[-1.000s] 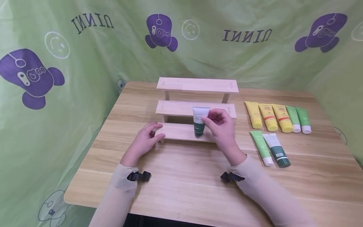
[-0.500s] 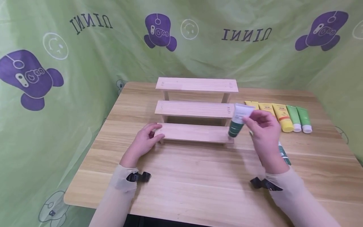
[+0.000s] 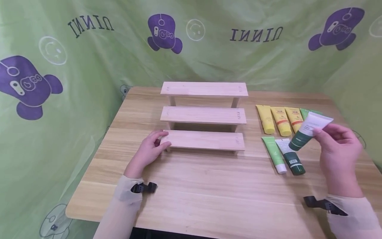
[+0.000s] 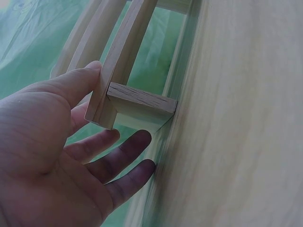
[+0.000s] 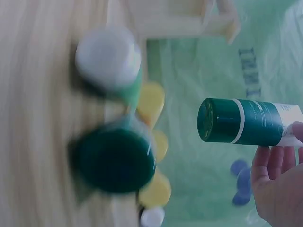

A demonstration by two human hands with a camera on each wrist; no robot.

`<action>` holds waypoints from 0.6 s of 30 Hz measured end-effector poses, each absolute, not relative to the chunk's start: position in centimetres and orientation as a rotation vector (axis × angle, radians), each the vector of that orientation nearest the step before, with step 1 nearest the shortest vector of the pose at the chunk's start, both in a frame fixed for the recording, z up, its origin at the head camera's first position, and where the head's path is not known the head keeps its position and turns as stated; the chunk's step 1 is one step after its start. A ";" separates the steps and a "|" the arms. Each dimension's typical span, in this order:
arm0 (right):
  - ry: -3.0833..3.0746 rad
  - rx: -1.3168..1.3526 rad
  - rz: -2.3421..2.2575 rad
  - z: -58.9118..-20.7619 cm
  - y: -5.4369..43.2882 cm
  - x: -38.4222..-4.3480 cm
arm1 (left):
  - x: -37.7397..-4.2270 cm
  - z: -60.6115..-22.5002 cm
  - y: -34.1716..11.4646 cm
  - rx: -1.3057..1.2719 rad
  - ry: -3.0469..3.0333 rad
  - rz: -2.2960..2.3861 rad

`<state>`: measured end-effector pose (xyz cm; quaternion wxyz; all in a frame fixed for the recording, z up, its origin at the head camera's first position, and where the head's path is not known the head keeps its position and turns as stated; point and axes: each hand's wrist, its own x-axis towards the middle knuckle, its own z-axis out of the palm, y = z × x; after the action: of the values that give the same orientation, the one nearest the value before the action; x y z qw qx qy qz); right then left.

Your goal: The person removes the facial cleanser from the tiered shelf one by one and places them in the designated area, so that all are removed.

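My right hand [image 3: 340,149] pinches a white and dark green squeeze tube [image 3: 307,131] by its white end. The tube slants cap-down, raised above the tubes on the table's right. In the right wrist view its dark green cap [image 5: 215,120] points away from the fingers. At the left end of a three-step wooden display shelf [image 3: 203,140], my left hand [image 3: 147,150] grips the lowest board. The left wrist view has the thumb on the edge of that board [image 4: 120,61], a finger behind it and the other fingers spread beside the shelf's leg [image 4: 142,101].
Three yellow tubes [image 3: 266,119] lie right of the shelf, with green tubes [image 3: 305,113] partly hidden behind the held tube. Closer in lie a light green tube [image 3: 274,154] and another white and dark green tube [image 3: 292,161]. A green printed curtain [image 3: 209,63] surrounds the wooden table [image 3: 191,192].
My right hand has carried the tube from over the shelf's lowest step rightward to above the lying tubes, tilting it more. My left hand has stayed on the shelf.
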<state>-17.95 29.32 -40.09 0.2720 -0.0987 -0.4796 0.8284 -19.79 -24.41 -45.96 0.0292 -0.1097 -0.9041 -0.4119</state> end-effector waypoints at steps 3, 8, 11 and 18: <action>-1.348 -0.309 2.265 -40.6 31.1 -18.0 | -19.9 -46.1 -24.4 -0.354 -2.782 -1.278; -1.532 -0.362 2.284 -41.5 33.2 -18.3 | -19.8 -46.1 -24.6 -0.355 -2.772 -1.288; -1.705 -0.442 2.251 -41.9 34.3 -18.5 | -19.8 -46.0 -24.5 -0.351 -2.778 -1.292; -2.088 -0.479 2.209 -42.9 36.4 -19.0 | -19.8 -45.8 -24.4 -0.339 -2.795 -1.295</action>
<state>-19.03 36.37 -42.88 0.0322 -0.1555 -0.6782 0.7176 -19.77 -24.36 -45.85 0.0215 -0.1094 -0.9017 -0.4177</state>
